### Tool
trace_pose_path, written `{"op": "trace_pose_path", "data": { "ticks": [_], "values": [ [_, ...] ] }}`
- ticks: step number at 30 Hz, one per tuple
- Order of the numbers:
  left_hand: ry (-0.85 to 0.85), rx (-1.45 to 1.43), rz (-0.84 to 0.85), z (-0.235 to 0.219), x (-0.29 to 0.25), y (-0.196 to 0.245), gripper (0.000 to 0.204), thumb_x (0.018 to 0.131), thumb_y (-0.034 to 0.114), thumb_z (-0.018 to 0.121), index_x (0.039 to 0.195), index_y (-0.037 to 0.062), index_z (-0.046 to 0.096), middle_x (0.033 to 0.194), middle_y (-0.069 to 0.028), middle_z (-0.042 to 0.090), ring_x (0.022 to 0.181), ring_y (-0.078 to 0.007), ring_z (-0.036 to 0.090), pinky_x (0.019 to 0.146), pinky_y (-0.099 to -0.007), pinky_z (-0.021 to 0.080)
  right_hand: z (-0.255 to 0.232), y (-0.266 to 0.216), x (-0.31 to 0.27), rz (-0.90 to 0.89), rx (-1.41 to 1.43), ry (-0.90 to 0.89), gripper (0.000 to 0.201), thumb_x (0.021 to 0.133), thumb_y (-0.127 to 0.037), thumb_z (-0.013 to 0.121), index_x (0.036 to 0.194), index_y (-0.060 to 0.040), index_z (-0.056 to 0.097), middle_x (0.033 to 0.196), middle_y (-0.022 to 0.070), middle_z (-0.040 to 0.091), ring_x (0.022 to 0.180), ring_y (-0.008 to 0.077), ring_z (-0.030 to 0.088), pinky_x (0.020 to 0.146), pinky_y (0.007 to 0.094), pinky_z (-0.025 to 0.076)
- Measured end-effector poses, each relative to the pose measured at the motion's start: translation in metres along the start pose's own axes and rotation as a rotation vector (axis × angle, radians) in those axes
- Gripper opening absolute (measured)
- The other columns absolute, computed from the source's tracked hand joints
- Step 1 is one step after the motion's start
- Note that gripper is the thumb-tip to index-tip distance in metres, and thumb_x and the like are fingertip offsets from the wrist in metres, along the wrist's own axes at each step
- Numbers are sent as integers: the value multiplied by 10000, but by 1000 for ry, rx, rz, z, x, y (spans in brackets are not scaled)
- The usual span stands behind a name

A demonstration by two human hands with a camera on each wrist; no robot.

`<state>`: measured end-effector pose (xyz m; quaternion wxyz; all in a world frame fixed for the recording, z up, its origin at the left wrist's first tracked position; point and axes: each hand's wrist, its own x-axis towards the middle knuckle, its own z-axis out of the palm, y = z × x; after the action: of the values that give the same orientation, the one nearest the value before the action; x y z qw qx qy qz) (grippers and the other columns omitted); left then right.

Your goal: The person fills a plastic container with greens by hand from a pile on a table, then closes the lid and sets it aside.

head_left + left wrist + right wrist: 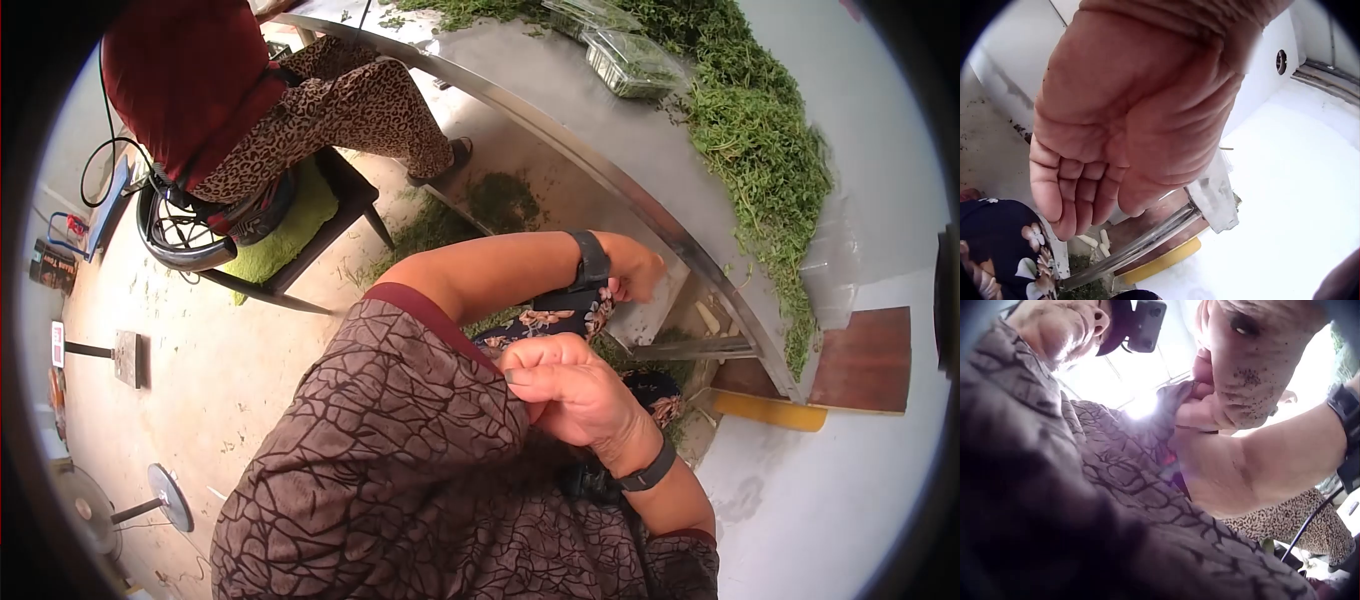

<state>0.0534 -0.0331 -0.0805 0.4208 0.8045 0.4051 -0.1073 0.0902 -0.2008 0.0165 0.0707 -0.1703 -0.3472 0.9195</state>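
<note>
In the head view the right hand [570, 390] pinches the patterned sleeve [395, 365] of the left arm between thumb and curled fingers, near its maroon hem [425, 318]. The right wrist view shows the right hand [1247, 372] from close up, holding a fold of that sleeve [1163, 419] above the bare left arm. The left hand [637, 270] is stretched out past the lap, near the metal table edge. Its palm faces the left wrist view, where the left hand [1125, 125] has relaxed, slightly bent fingers and holds nothing.
Green herbs [755, 150] and a clear plastic box [630, 65] lie on the metal table [520, 60]. At the upper left, a person in leopard-print trousers [330, 115] sits on a black chair [350, 205]. A yellow roll-like object [770, 410] is beyond the table edge.
</note>
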Motion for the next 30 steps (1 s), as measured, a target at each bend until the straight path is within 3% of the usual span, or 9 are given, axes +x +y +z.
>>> {"op": "trace_pose_path", "data": {
  "ticks": [1, 5, 8, 10, 12, 18, 21, 24, 30],
  "values": [
    [16, -19, -4, -1, 2, 3, 386, 902, 295, 451, 749, 8, 658, 684, -67, 646, 620, -179, 604, 574, -333, 504, -4, 2, 0, 50, -31, 24, 196, 855, -145, 515, 834, 46, 556, 851, 58, 574, 650, 71, 494, 569, 187, 395],
    [11, -11, 13, -5, 13, 11, 224, 768, 157, 526, 742, -27, 649, 677, -98, 634, 572, -175, 598, 487, -311, 474, -19, 18, 5, 120, 192, -20, 238, 874, -137, 526, 972, 75, 572, 925, 83, 604, 724, 114, 568, 649, 222, 463],
    [16, -74, 53, -8, 9, 23, 220, 770, 163, 541, 743, -31, 643, 695, -98, 636, 574, -176, 598, 489, -312, 475, -18, 18, 6, 94, -113, -235, 299, 878, -216, 584, 1018, 48, 585, 885, 31, 619, 743, 66, 576, 631, 210, 475],
    [21, -6, 92, -10, 4, 34, 187, 753, 137, 548, 747, -30, 632, 701, -97, 629, 572, -183, 595, 492, -318, 475, -1, -8, 5, 17, -229, -322, 267, 860, -106, 579, 1045, 86, 594, 1012, 93, 634, 887, 118, 571, 791, 254, 462],
    [27, -33, 93, -12, 4, 41, 167, 731, 112, 535, 716, -25, 630, 682, -104, 626, 574, -191, 593, 496, -331, 474, 10, -20, 3, -71, -236, -221, 305, 787, -172, 680, 929, 90, 619, 899, 71, 649, 836, 91, 553, 740, 245, 459],
    [75, -128, 106, -14, 7, 68, 120, 660, 45, 522, 666, -42, 604, 638, -146, 595, 535, -237, 559, 468, -370, 436, -4, -18, -3, -175, -322, -243, 322, 735, -94, 704, 981, 77, 584, 918, 86, 640, 800, 159, 607, 709, 276, 473],
    [306, 238, 463, 2, -8, 80, 234, 604, 41, 574, 811, -29, 657, 761, -170, 633, 695, -311, 612, 541, -433, 467, -8, -17, -8, -182, -364, -199, 298, 738, -98, 699, 949, 79, 584, 883, 100, 635, 766, 170, 605, 687, 283, 473],
    [250, 389, 465, 9, -32, 100, 283, 589, 66, 620, 864, 44, 684, 859, -136, 660, 787, -307, 625, 607, -404, 491, -10, -7, -18, -184, -371, -140, 276, 742, -103, 695, 916, 80, 585, 848, 113, 630, 733, 182, 603, 665, 291, 473],
    [265, 214, 313, 19, -23, 131, 266, 614, 90, 638, 874, 84, 695, 893, -117, 664, 819, -299, 629, 651, -388, 496, 3, -6, -42, -228, -444, -24, 242, 749, -111, 687, 851, 84, 585, 779, 139, 620, 666, 205, 600, 622, 306, 473]
  ]
}}
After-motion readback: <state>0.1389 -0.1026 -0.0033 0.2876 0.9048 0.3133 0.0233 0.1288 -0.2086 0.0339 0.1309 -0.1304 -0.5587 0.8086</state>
